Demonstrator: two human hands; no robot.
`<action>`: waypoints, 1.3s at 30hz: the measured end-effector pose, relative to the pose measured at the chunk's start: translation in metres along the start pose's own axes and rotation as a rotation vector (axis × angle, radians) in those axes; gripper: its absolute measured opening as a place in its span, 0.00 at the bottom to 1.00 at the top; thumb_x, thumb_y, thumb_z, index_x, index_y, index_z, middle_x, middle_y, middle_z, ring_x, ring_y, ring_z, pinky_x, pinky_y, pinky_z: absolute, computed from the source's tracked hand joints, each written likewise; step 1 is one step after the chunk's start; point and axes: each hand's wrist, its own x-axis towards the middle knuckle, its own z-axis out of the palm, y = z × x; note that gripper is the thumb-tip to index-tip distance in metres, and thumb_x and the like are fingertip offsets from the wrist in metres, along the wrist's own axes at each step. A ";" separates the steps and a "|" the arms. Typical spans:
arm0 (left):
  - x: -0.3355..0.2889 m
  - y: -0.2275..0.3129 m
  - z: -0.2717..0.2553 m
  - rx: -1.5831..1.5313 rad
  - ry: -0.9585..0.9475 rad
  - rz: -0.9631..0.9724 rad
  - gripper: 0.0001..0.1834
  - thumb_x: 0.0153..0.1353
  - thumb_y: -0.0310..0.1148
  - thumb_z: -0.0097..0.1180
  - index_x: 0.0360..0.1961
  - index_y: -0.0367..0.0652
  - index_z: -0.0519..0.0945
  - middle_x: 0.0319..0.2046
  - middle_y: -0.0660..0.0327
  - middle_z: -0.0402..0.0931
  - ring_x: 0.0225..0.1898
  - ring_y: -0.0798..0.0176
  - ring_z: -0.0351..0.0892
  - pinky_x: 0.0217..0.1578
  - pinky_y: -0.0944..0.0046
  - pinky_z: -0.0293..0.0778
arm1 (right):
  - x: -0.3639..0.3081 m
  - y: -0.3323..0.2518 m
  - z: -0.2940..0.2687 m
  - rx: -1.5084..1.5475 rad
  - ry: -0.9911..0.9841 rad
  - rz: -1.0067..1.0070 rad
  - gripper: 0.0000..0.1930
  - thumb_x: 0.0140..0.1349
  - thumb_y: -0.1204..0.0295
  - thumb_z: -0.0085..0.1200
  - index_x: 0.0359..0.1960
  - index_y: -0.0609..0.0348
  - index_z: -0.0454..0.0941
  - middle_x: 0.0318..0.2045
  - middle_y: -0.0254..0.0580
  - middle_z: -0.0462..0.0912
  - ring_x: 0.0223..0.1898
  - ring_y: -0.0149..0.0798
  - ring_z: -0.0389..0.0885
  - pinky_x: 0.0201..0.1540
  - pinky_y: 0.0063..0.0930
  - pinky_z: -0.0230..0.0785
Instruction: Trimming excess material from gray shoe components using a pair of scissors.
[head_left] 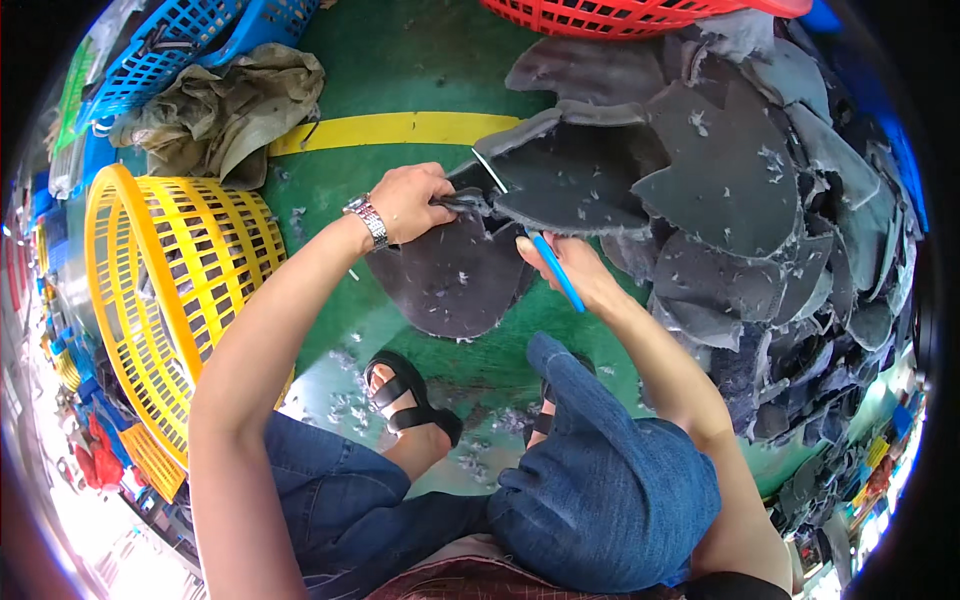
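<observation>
Head view: left hand (408, 203) pinched the upper edge of a dark grey sheet (452, 278); right hand (587, 270) was closed around a blue handle (556, 271). Sheet was above the green floor (425, 75), forward of the feet. Pile of grey pieces (715, 170) lay right; yellow basket (162, 282), left.

no words or numbers are showing legibly. an orange-yellow label (153, 462) is appearing at the lower left, near the yellow plastic basket (163, 290), and is carrying rows of print that are coming out too small to read. a plain yellow floor stripe (400, 128) is crossing the green floor (400, 75) without lettering.
</observation>
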 end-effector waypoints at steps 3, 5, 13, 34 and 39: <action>0.002 0.004 0.001 0.002 -0.006 0.000 0.11 0.43 0.35 0.59 0.28 0.40 0.78 0.28 0.56 0.71 0.33 0.53 0.72 0.33 0.58 0.68 | -0.010 0.018 0.003 0.033 -0.068 0.068 0.32 0.52 0.39 0.40 0.25 0.63 0.71 0.23 0.54 0.74 0.30 0.52 0.73 0.34 0.38 0.63; -0.001 0.003 0.001 0.012 -0.006 0.013 0.11 0.43 0.35 0.58 0.27 0.40 0.78 0.27 0.56 0.71 0.33 0.52 0.72 0.33 0.58 0.68 | -0.013 0.020 0.008 0.071 -0.033 0.058 0.32 0.52 0.39 0.39 0.23 0.63 0.69 0.20 0.52 0.72 0.28 0.49 0.72 0.33 0.38 0.62; -0.015 0.000 0.005 0.050 -0.078 0.015 0.13 0.44 0.33 0.57 0.33 0.41 0.77 0.30 0.55 0.72 0.36 0.51 0.72 0.38 0.57 0.68 | -0.013 0.007 0.012 -0.067 0.003 0.067 0.31 0.52 0.41 0.41 0.26 0.63 0.72 0.22 0.53 0.75 0.29 0.53 0.76 0.31 0.41 0.64; 0.087 0.025 0.012 -0.070 0.152 0.133 0.11 0.42 0.29 0.57 0.31 0.41 0.76 0.33 0.53 0.73 0.37 0.53 0.74 0.38 0.60 0.69 | -0.002 0.031 -0.054 0.181 0.024 0.093 0.22 0.58 0.47 0.38 0.26 0.55 0.64 0.20 0.30 0.64 0.24 0.26 0.63 0.28 0.19 0.55; 0.053 0.030 0.003 -0.154 0.085 0.134 0.09 0.44 0.31 0.57 0.29 0.43 0.77 0.30 0.55 0.75 0.35 0.51 0.73 0.36 0.57 0.69 | -0.019 0.042 -0.046 0.081 0.012 0.031 0.28 0.52 0.40 0.41 0.27 0.57 0.66 0.19 0.31 0.65 0.23 0.28 0.64 0.25 0.23 0.56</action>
